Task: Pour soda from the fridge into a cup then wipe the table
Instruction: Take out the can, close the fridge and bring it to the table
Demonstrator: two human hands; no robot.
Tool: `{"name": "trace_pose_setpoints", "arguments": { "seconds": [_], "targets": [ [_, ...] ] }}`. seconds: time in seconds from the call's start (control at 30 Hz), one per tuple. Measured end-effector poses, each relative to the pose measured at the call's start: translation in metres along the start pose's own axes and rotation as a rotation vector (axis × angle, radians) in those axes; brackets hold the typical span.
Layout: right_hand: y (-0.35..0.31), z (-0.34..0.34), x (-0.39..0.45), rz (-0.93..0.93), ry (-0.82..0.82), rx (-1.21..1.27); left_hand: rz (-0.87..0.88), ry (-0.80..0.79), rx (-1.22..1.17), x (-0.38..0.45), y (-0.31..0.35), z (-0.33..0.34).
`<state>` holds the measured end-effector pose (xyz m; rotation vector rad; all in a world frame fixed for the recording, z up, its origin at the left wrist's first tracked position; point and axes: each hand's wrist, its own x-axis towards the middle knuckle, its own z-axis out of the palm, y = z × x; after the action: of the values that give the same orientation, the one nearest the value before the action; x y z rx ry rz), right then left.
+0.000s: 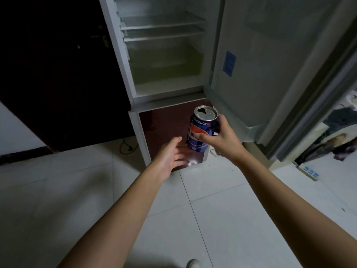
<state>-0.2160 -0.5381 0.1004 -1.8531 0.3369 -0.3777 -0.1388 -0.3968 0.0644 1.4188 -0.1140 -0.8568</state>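
Observation:
A blue soda can point(199, 130) with a red and white logo stands upright in the air, its top opened. My right hand point(222, 135) grips it round the side, thumb in front. My left hand point(172, 153) reaches out just left of and below the can, fingers straight and holding nothing. Behind both stands the fridge point(164, 55), its upper compartment open and its shelves bare. The upper fridge door point(266, 64) is swung out to the right. No cup or table is in view.
The fridge's dark red lower door point(166, 130) is shut. A dark door point(58, 74) fills the left. White tiled floor point(222, 219) lies below, with a power strip point(310, 172) at the right and a cable point(127, 146) left of the fridge base.

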Motion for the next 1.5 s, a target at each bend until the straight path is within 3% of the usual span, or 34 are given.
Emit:
{"name": "trace_pose_setpoints", "arguments": {
  "seconds": [0.4,0.7,1.17,1.5],
  "targets": [
    [0.016,-0.037,-0.104,0.116,0.281,-0.001,-0.099,-0.205,0.095,-0.042,-0.047,0.059],
    [0.039,-0.104,-0.143,0.149,0.370,-0.040,-0.125,-0.291,0.177,-0.042,-0.068,0.132],
    [0.079,-0.267,-0.125,0.090,0.241,-0.084,-0.094,-0.173,0.110,-0.014,-0.078,0.294],
    [0.092,-0.321,-0.110,0.060,0.247,-0.036,0.026,-0.046,0.212,-0.001,-0.070,0.354]
  ]
}}
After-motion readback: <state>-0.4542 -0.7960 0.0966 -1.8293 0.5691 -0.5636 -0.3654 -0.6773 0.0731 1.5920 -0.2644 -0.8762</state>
